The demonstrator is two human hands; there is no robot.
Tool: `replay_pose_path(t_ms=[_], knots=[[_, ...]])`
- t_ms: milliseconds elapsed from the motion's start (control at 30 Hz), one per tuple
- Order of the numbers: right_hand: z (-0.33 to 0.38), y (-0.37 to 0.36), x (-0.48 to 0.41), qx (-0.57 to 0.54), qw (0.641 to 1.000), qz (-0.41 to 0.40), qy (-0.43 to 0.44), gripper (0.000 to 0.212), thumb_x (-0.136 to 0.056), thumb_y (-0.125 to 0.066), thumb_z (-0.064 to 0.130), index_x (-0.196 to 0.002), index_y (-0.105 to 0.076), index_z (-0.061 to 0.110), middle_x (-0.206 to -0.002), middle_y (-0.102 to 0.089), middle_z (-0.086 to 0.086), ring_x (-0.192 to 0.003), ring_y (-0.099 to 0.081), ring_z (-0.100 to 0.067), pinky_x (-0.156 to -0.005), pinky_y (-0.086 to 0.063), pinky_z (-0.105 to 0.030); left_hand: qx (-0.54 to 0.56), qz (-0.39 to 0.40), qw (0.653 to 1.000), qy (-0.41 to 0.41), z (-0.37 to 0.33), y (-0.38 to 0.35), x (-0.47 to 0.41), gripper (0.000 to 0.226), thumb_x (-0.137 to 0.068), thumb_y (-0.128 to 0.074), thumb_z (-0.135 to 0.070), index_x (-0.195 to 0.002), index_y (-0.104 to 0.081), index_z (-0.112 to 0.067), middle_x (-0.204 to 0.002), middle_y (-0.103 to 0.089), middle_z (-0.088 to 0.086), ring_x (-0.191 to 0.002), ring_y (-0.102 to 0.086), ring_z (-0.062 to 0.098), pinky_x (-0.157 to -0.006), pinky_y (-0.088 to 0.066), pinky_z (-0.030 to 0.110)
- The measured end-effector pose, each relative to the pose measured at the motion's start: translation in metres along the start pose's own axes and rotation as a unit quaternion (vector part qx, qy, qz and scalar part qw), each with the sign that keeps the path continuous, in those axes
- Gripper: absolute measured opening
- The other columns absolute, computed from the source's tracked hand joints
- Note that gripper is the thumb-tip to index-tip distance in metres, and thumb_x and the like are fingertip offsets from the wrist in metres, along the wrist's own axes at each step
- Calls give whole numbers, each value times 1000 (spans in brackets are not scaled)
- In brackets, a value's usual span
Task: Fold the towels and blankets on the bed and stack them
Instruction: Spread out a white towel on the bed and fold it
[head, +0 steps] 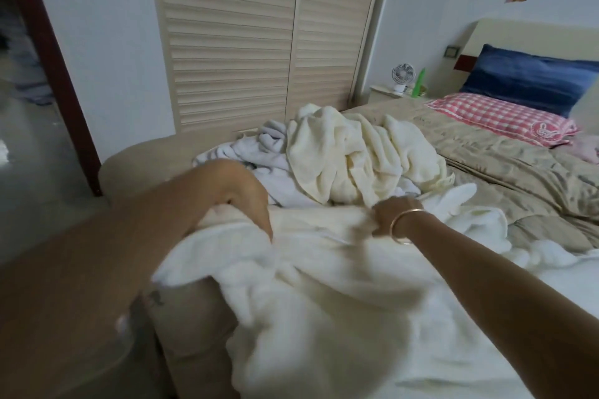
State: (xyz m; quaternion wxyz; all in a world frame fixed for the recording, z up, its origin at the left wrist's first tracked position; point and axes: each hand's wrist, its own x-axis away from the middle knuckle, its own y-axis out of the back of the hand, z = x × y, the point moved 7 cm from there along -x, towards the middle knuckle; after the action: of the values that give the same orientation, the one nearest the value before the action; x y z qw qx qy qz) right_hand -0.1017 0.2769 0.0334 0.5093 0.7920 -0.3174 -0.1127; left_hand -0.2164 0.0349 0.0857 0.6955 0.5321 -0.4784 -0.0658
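**A:** What are the fingers doing?

**B:** The fingers (264, 220) of the left hand (240, 201) are curled down round a bunched edge of the pale blanket (308, 285). The right hand (389, 217) seems to pinch the same edge further along, but it is blurred, so I am not fully sure.

**A:** And where does the blanket lie?

**B:** It lies crumpled over the near corner of the bed (502, 172), and part of it hangs over the side. Just behind it is an unfolded pile (356, 159). Nothing is stacked yet.

**A:** What can go wrong?

**B:** I think each hand holds a bunch, not a true corner, so the fold may come out crooked. The hanging part may also pull the cloth to the floor, or the lifted edge may drag the pile along.
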Motion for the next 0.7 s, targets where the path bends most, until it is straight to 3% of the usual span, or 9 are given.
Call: replay_pose_path(t_ms=[33,100,200,267,333,400,433,567,700], knots=[[-7,25,-5,-51,996,-64,-23,48,-86,-61,49,-124,-56,19,-124,-61,-7,-116,-56,-29,-92,-44,-35,-30,-41,998,25,14,23,6,55,-85,-69,-44,-128,-56,-13,-127,-59,2,-95,-52,14,-65,-48,25],[-29,82,-14,-188,958,-198,-83,39,-87,-59,36,-119,-55,15,-118,-61,-13,-110,-58,-35,-85,-45,-36,-43,-137,986,89,46,63,15,57,-78,-74,-44,-124,-58,-13,-115,-61,3,-98,-58,22,-78,-49,29],[-52,152,-24,-362,850,-352,-148,36,-84,-59,22,-117,-52,10,-116,-55,-20,-104,-57,-42,-84,-44,-41,-20,-368,916,158,73,118,33,31,-82,-67,-23,-109,-60,-9,-89,-56,5,-93,-59,26,-78,-40,32],[-60,171,-30,-445,786,-390,-182,33,-85,-55,15,-117,-51,11,-121,-50,-20,-103,-57,-43,-84,-44,-42,-44,-476,860,180,72,132,38,31,-83,-64,-16,-112,-55,-9,-96,-59,6,-100,-59,28,-81,-36,32],[-58,166,-38,-492,759,-374,-203,37,-84,-55,17,-120,-49,11,-125,-46,-18,-102,-58,-43,-85,-44,-41,-80,-531,822,190,70,128,36,49,-84,-67,-18,-126,-44,-9,-109,-63,9,-104,-58,29,-88,-36,35],[-45,146,-44,-496,778,-336,-191,45,-82,-60,23,-124,-45,12,-123,-45,-17,-101,-58,-44,-87,-44,-40,-101,-550,805,195,76,114,26,62,-83,-69,-26,-133,-36,-10,-112,-64,10,-104,-58,28,-92,-36,37],[-37,134,-46,-495,789,-317,-177,46,-82,-60,26,-124,-45,13,-122,-44,-17,-100,-58,-44,-87,-44,-40,-91,-539,814,195,82,103,19,66,-83,-70,-32,-134,-35,-9,-112,-65,10,-104,-59,29,-92,-36,37],[-5,94,-47,-450,846,-261,-121,50,-86,-51,15,-136,-41,14,-126,-45,-20,-105,-56,-44,-90,-43,-44,56,-428,887,160,105,54,-12,65,-82,-67,-47,-130,-41,-10,-120,-60,11,-109,-60,30,-81,-42,34],[3,76,-30,-400,874,-265,-78,60,-89,-41,7,-146,-33,21,-129,-52,-17,-112,-54,-39,-92,-42,-43,122,-353,926,54,84,23,-14,58,-81,-65,-49,-131,-48,-24,-131,-54,1,-118,-55,26,-90,-46,32]])
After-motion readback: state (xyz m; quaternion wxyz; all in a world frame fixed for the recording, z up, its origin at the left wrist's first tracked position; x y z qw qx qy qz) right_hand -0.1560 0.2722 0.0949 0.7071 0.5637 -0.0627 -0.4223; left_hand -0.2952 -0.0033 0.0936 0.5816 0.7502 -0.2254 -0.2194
